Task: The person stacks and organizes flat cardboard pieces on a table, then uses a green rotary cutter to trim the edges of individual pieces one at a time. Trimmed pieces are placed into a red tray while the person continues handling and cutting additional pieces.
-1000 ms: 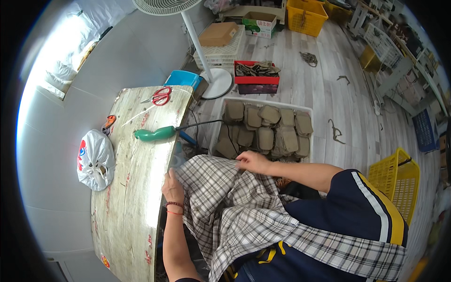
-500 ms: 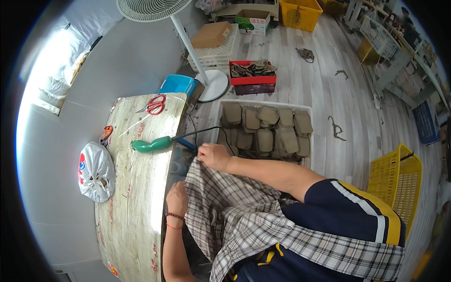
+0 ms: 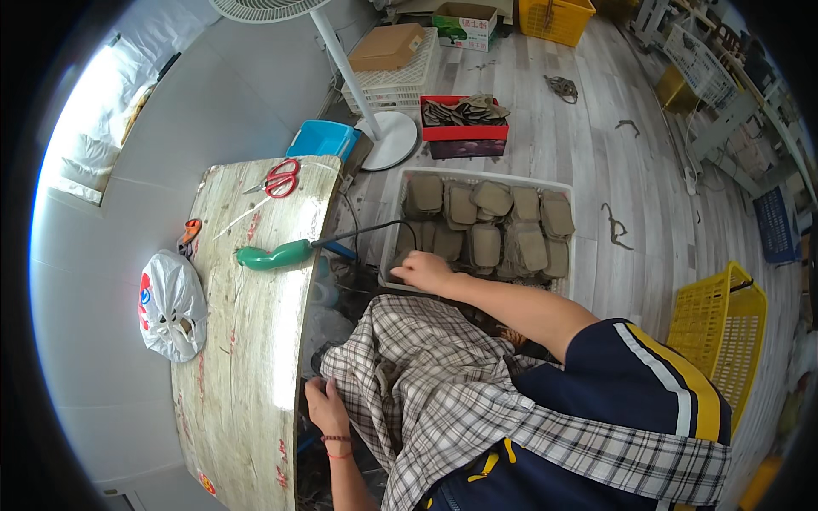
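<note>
1. The plaid cloth [image 3: 443, 383] covers the lap; what lies beneath it is hidden.
2. The left hand [image 3: 326, 409] pinches the cloth's edge beside the table [image 3: 247, 358], fingers closed on the fabric.
3. The right hand [image 3: 423, 271] reaches into the near edge of the white crate [image 3: 486, 226]; its fingers curl down, and whether they grip a piece cannot be told.
4. The crate, right of the table, holds flat olive pieces [image 3: 486, 243].
5. On the table lie a green tool [image 3: 273, 255] and scissors [image 3: 279, 178].

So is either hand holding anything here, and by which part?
The left hand grips the plaid cloth at its left edge. The right hand reaches to the crate of tan pieces; any grasp cannot be told.
</note>
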`<action>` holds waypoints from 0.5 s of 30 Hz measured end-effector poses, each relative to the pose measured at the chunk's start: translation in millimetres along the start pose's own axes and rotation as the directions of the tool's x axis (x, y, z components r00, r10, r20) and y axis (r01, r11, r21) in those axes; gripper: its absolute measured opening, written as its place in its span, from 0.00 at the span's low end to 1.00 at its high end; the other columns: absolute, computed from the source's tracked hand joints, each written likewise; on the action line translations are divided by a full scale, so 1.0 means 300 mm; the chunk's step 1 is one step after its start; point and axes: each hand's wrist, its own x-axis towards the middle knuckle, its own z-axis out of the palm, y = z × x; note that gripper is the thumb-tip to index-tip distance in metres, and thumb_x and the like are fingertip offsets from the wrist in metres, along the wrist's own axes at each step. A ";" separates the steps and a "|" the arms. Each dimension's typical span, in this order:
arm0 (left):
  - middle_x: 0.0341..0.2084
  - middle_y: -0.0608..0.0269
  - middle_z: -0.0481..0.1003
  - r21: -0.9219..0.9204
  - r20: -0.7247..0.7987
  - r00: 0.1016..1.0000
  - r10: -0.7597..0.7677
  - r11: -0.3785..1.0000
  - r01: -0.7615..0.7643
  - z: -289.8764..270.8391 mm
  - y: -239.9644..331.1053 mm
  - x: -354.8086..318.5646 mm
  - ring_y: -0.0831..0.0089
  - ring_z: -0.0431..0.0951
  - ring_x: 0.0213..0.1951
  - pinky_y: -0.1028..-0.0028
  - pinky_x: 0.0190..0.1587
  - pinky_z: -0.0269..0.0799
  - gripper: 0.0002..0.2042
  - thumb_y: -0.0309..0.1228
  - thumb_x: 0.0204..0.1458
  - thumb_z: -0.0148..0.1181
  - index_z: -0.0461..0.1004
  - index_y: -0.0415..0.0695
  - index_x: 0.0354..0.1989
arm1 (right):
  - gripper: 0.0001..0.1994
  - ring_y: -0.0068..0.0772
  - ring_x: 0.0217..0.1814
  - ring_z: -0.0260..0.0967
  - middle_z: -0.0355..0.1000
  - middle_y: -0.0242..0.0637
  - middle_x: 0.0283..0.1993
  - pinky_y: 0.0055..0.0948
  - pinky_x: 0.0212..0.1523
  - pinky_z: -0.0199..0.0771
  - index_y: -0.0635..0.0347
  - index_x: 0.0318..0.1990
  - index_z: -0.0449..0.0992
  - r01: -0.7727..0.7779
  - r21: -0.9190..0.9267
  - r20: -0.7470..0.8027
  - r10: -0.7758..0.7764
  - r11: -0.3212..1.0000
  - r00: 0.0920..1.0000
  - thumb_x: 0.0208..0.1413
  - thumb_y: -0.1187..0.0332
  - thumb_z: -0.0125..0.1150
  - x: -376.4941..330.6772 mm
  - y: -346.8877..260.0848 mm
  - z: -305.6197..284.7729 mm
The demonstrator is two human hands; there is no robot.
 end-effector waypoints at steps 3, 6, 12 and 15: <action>0.24 0.62 0.71 -0.357 0.166 0.909 -0.382 0.836 0.417 0.022 -0.193 -0.057 0.72 0.69 0.27 0.71 0.33 0.67 0.05 0.23 0.53 0.57 0.69 0.36 0.29 | 0.18 0.45 0.38 0.71 0.72 0.47 0.36 0.44 0.37 0.70 0.67 0.41 0.76 -0.252 0.069 -0.016 0.254 0.965 0.967 0.50 0.60 0.66 -0.142 0.170 -0.021; 0.23 0.61 0.70 -0.229 0.031 0.967 -0.252 0.940 0.252 0.061 -0.170 -0.070 0.71 0.68 0.26 0.72 0.32 0.67 0.04 0.22 0.52 0.57 0.69 0.36 0.29 | 0.16 0.40 0.32 0.69 0.70 0.44 0.30 0.40 0.32 0.71 0.69 0.39 0.75 -0.659 0.278 0.158 0.644 0.699 0.749 0.51 0.62 0.65 -0.297 0.385 -0.050; 0.30 0.51 0.70 0.371 -0.142 0.989 0.043 0.929 0.013 -0.022 -0.154 -0.045 0.54 0.73 0.28 0.62 0.31 0.70 0.02 0.23 0.56 0.52 0.67 0.38 0.33 | 0.15 0.36 0.31 0.69 0.70 0.42 0.32 0.37 0.29 0.75 0.66 0.40 0.74 -0.887 0.349 0.263 0.877 0.302 0.402 0.54 0.61 0.64 -0.466 0.640 -0.111; 0.25 0.53 0.70 0.553 -0.042 0.999 0.012 0.833 0.013 -0.051 -0.159 -0.043 0.54 0.74 0.27 0.62 0.30 0.70 0.06 0.27 0.56 0.55 0.66 0.39 0.30 | 0.17 0.38 0.33 0.71 0.71 0.43 0.33 0.42 0.36 0.78 0.66 0.41 0.72 -0.844 0.506 0.227 0.916 0.178 0.330 0.54 0.60 0.64 -0.511 0.757 -0.136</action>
